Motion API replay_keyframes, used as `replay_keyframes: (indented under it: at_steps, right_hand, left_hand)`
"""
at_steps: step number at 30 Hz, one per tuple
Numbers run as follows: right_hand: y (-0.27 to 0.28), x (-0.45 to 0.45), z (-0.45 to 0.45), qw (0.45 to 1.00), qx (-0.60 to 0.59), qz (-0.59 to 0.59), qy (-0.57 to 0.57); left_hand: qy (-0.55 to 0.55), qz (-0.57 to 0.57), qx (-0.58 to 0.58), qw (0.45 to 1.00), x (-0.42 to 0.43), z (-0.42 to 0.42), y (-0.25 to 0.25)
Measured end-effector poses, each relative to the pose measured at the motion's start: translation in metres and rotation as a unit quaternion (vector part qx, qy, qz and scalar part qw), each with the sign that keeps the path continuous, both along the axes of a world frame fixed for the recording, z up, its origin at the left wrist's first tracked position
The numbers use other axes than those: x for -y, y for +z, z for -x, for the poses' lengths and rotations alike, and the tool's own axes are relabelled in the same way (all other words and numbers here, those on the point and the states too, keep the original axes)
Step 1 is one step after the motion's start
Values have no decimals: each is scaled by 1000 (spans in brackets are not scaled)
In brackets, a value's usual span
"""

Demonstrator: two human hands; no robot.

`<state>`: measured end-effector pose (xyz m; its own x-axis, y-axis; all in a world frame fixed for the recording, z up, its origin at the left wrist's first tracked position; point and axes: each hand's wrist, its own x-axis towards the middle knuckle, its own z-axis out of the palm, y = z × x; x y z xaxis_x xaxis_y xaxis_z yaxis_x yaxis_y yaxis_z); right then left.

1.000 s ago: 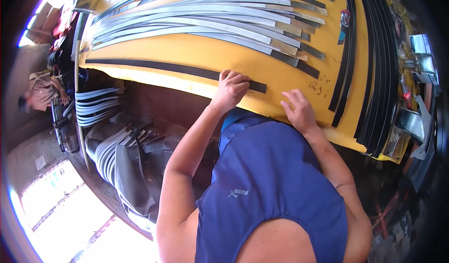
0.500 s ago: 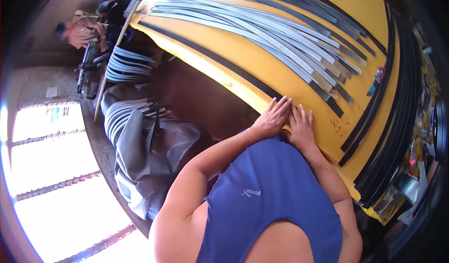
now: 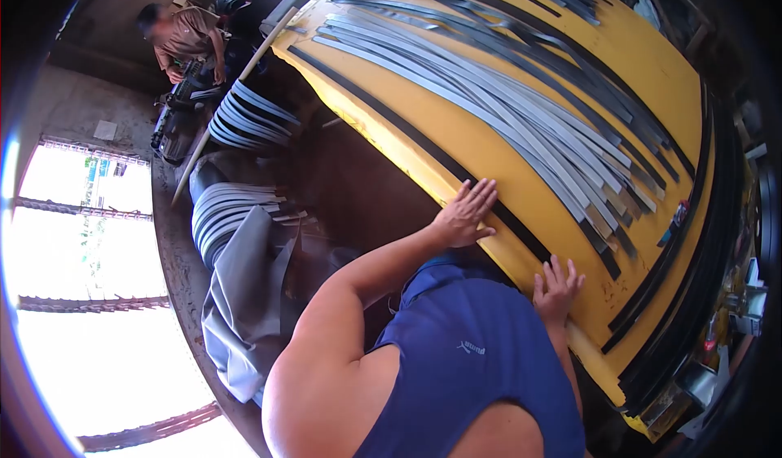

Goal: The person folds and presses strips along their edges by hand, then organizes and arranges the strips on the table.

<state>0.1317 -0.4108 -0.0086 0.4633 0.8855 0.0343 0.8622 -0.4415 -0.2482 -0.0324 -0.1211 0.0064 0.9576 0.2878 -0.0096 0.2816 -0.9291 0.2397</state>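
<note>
A long black strip point(image 3: 517, 228) lies along the near edge of a yellow-topped table point(image 3: 570, 242). My left hand point(image 3: 468, 212) rests flat on this strip and the table edge beside it, fingers outstretched and thumb apart. Lower down, my right hand point(image 3: 559, 289) has its fingers spread at the table edge, close to the strip's near end. Nothing is held in either palm that I can see. Beyond the black strip a loose bundle of pale grey strips point(image 3: 505, 124) fans out across the table.
More black strips point(image 3: 692, 238) run along the right side. Bent light strips point(image 3: 244, 116) hang over a pole point(image 3: 236, 92) at left, above a grey sheet point(image 3: 252, 287). A person point(image 3: 187, 43) sits in the far left background. Small containers point(image 3: 700, 381) stand at lower right.
My hands, side by side with fingertips close before, have moved apart: the left farther up the strip, the right nearer its end. The head view has shifted.
</note>
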Motion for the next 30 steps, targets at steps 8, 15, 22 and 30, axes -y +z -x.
replay_keyframes:
  at_steps: [8, 15, 22, 30]
  right_hand:
    - [21, -128, 57, 999, -23, -23, -8]
    - [-1, -152, 70, 998, -17, 65, -13]
    - [2, -103, 38, 987, 30, 116, -105]
    - [-22, -280, 72, 986, 44, 19, 158]
  left_hand:
    - [-75, 60, 31, 995, -72, 17, -4]
    - [-38, 84, 9, 996, -140, 50, -1]
    - [307, 13, -16, 951, -277, 106, 9]
    - [85, 39, 43, 995, -194, 65, -16]
